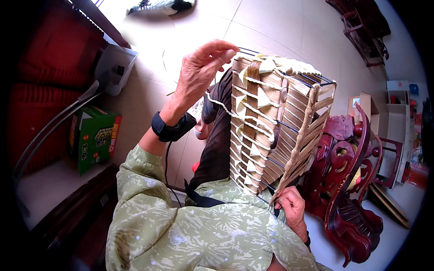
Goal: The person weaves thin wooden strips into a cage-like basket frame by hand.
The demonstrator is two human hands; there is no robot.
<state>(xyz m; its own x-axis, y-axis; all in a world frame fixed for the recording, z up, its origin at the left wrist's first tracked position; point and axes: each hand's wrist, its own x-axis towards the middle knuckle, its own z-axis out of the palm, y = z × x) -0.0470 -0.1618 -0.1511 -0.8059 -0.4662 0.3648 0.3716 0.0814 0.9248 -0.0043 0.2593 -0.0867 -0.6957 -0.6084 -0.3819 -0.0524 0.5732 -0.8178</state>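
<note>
A half-woven basket [266, 122] of tan strips on a dark wire frame stands on my lap, tilted away from me. My left hand [201, 70] is raised beside its upper left edge, fingertips pinched at the rim where a pale twisted cord [219, 103] runs down. My right hand [291, 207] grips the basket's lower right corner, fingers closed on the braided edge strip. White folded triangles decorate the front face.
A green and red carton [92, 135] sits on the floor at left next to a white plastic bin [115, 67]. Carved dark red wooden chairs [348, 180] stand close on my right. Pale floor tiles [271, 27] stretch ahead.
</note>
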